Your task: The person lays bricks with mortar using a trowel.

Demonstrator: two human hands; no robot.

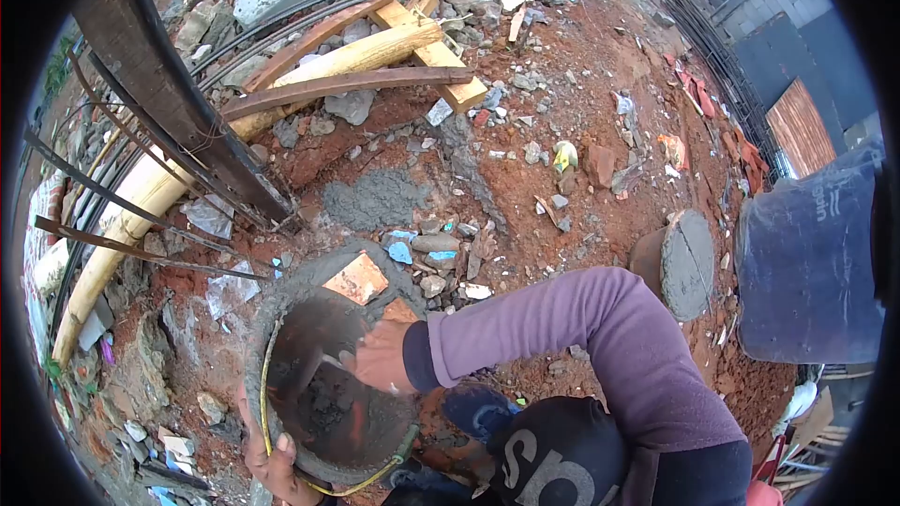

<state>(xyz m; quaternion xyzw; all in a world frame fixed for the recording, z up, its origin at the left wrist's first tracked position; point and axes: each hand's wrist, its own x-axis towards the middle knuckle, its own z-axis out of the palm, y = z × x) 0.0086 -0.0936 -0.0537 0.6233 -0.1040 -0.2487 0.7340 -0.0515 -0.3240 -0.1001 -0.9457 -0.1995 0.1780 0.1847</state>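
Note:
My right hand [382, 356], in a purple sleeve with a dark cuff, reaches over a round bucket [267, 384] and is closed on a trowel-like tool [314, 365], partly blurred. Wet grey mortar [328, 403] lies inside the bucket. At the lower left, my left hand [272, 459] grips the bucket's rim, thumb on top and fingers partly hidden outside. A yellow-green handle [269, 365] runs along the rim. Just beyond the bucket, an orange brick piece [356, 278] lies on grey mortar. Another orange piece [400, 311] is partly hidden beside my right hand.
Stones, red soil and a mortar patch [375, 199] lie ahead. A dark post [169, 84], bent bars and wooden poles [347, 56] stand or lie at left. To the right are a mortar-topped round object [687, 265] and blue plastic [811, 272]. Lettered dark fabric [560, 454] is below.

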